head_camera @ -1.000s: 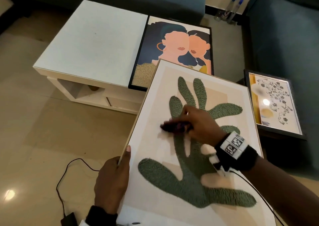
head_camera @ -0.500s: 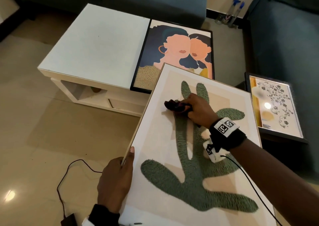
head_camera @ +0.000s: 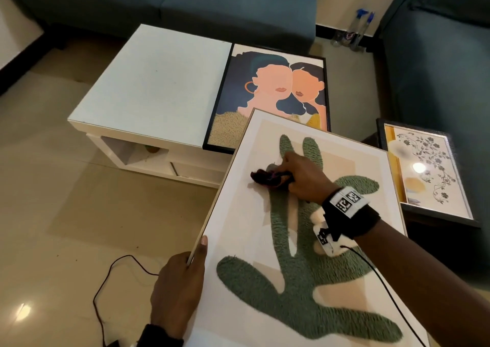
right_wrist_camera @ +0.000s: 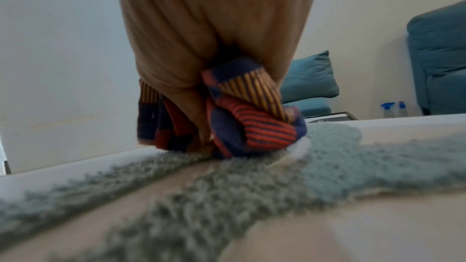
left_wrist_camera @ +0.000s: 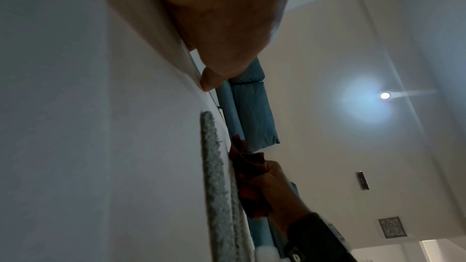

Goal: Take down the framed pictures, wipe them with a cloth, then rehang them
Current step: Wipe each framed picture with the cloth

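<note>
Teal sofa [head_camera: 212,4] runs across twelve o'clock, a second teal seat [head_camera: 445,68] fills two o'clock, and glossy beige floor tiles [head_camera: 53,214] spread out at nine, catching a lamp glare down at eight. The white table [head_camera: 159,87] sits at eleven, and a black-framed portrait of two faces [head_camera: 275,94] lies flat on its right end. Front and centre, the cactus picture [head_camera: 252,240] in its pale frame is tilted up toward the viewer, its far corner overlapping the portrait. A floral framed picture [head_camera: 429,171] leans at three o'clock by the seat, a light reflecting on its glass. The left hand [head_camera: 177,291] has a firm grip on the cactus picture's left edge at seven o'clock, thumb on the front. The right hand [head_camera: 305,179] is bunched round a striped cloth [head_camera: 267,178], red, navy and orange in the right wrist view, pressing it onto the glass over the green cactus. Two spray bottles [head_camera: 358,28] stand on the floor at one o'clock, and a thin black cable [head_camera: 111,275] loops at eight.
</note>
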